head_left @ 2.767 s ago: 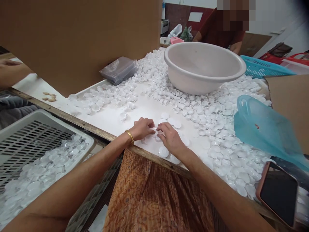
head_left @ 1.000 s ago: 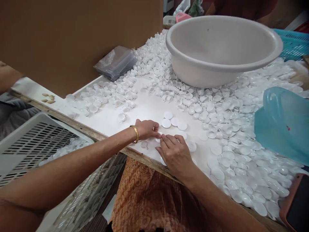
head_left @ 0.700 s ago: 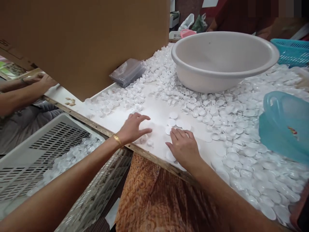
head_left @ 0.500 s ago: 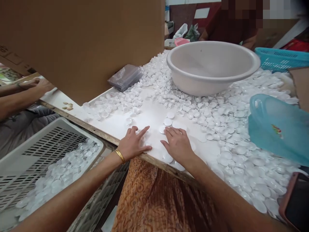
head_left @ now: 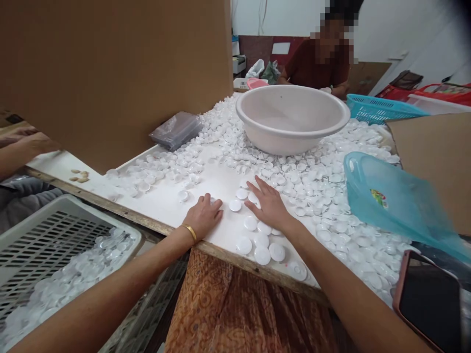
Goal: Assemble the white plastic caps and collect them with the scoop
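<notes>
My right hand [head_left: 270,203] hovers over or rests lightly on the white board, fingers spread, beside a few round white plastic caps [head_left: 241,193]. My left hand [head_left: 203,215], with a gold bangle at its wrist, lies low at the table edge. Its fingers are curled down with the thumb close by; a sliver of white shows at the fingertips, but what they hold is hidden. A flat white cap [head_left: 235,205] lies between the hands. Nearer the edge, several more flat white caps [head_left: 261,240] form a loose group beneath my right forearm. A small white cup-shaped piece [head_left: 183,196] sits beyond my left hand.
Heaps of white plastic pieces [head_left: 342,211] surround a large white basin [head_left: 294,142]. A cardboard box [head_left: 147,63] stands left. A grey basket [head_left: 37,230] of white pieces is below. A blue translucent basket [head_left: 368,196] and a phone [head_left: 430,304] lie right. Other people sit nearby.
My right hand has lifted away from the near caps and spread its fingers, uncovering them. My left fingers, stretched before, have curled in. The view has tilted up and turned right.
</notes>
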`<state>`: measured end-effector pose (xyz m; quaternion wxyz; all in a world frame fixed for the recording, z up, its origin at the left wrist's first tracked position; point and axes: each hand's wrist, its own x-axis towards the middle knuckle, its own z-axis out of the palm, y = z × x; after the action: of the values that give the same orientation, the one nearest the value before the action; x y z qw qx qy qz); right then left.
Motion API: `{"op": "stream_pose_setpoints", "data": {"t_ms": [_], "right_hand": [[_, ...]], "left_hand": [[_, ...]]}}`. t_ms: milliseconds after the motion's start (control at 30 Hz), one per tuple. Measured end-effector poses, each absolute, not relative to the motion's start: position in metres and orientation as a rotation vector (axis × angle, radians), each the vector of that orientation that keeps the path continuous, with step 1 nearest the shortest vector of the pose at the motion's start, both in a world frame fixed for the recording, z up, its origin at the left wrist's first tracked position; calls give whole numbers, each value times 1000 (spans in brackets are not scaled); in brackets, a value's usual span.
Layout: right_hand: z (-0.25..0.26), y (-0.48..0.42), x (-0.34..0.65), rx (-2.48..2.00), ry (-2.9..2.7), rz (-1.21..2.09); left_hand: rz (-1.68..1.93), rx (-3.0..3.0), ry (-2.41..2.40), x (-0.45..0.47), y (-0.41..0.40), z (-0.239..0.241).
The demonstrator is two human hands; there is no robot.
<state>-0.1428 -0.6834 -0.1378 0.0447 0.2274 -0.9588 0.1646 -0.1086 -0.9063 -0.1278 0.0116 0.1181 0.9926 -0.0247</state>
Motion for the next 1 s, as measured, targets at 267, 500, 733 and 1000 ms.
{"op": "stream_pose_setpoints", "data": {"t_ms": [267, 500, 733, 1000], "right_hand": [[-142, -719, -154, 897, -2999, 611], [-132, -770, -134, 1063, -2971, 799], [-130, -806, -116, 1052, -2825, 813], [-100, -725, -98, 961, -2797, 763]], "left_hand": [[-156, 264, 3169, -110, -922, -133], [-178, 178, 3177, -141, -964, -130], [-129, 468, 3128, -199, -971, -126], [-51, 986, 2943, -229, -922, -119]]}}
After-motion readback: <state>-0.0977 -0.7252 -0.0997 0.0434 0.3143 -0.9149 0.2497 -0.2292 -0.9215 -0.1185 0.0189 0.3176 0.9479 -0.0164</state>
